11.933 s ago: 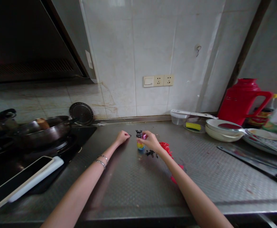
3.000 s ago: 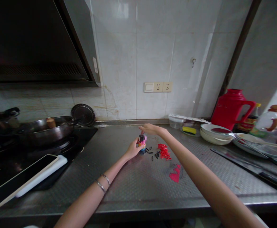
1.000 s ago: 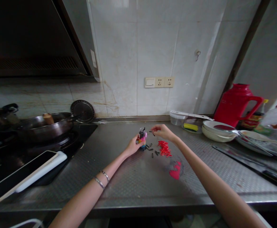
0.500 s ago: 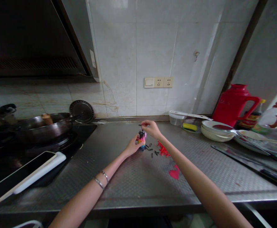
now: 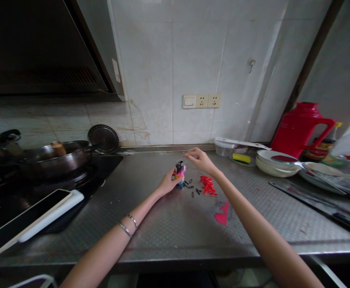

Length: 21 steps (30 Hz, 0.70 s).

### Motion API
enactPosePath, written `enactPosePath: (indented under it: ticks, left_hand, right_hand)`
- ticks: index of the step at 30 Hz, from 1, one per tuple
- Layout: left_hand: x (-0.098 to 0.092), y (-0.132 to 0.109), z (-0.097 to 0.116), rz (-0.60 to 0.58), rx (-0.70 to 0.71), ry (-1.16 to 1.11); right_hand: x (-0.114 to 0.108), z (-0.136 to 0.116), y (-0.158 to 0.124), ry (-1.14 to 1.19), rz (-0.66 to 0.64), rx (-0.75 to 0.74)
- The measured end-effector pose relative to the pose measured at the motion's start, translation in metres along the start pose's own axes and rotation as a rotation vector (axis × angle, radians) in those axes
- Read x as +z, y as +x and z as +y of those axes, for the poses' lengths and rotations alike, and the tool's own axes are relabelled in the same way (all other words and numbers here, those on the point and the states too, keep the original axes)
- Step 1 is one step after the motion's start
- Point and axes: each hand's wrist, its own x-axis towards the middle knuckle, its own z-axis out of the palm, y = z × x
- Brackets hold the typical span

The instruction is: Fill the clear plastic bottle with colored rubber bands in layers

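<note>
My left hand [image 5: 166,185] is wrapped around a small, colourful jar [image 5: 179,174] standing on the metal counter. The jar shows blue, yellow and pink low down and black at the top, where a dark bit sticks up. My right hand [image 5: 201,161] hovers above and to the right of the jar, its thumb and fingertips pinched together; anything between them is too small to make out. Small black loop-like pieces [image 5: 189,186] lie scattered beside the jar. Right of them is a pile of small red pieces [image 5: 207,186]. A jagged red flat piece [image 5: 222,216] lies nearer, by my right forearm.
A phone [image 5: 28,220] and a pan [image 5: 55,160] are on the left, by the black cooktop. At right are a yellow sponge [image 5: 241,159], bowls [image 5: 275,170], a long knife [image 5: 309,204] and a red thermos [image 5: 297,128]. Wall sockets [image 5: 207,101] are behind.
My right hand has moved from the jar's top to the right, away from it. A dark bit now shows at the jar's mouth. My left hand still holds the jar.
</note>
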Motion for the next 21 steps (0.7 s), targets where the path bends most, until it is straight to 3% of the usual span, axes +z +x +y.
enactPosePath:
  ticks: [3, 8, 17, 21]
  left_hand:
    - [0.0, 0.001, -0.002, -0.004, 0.014, -0.015]
    - [0.001, 0.002, -0.004, 0.0, 0.032, -0.012]
    - [0.001, 0.002, -0.005, 0.001, 0.011, 0.027]
    - [0.0, 0.001, -0.003, 0.0, 0.015, 0.033]
  right_hand:
    - [0.0, 0.019, -0.011, -0.043, 0.036, 0.116]
    - [0.022, 0.057, -0.029, -0.164, -0.36, 0.269]
    - [0.045, 0.064, -0.025, -0.214, -0.639, 0.183]
    - [0.054, 0.071, -0.024, -0.22, -0.66, 0.151]
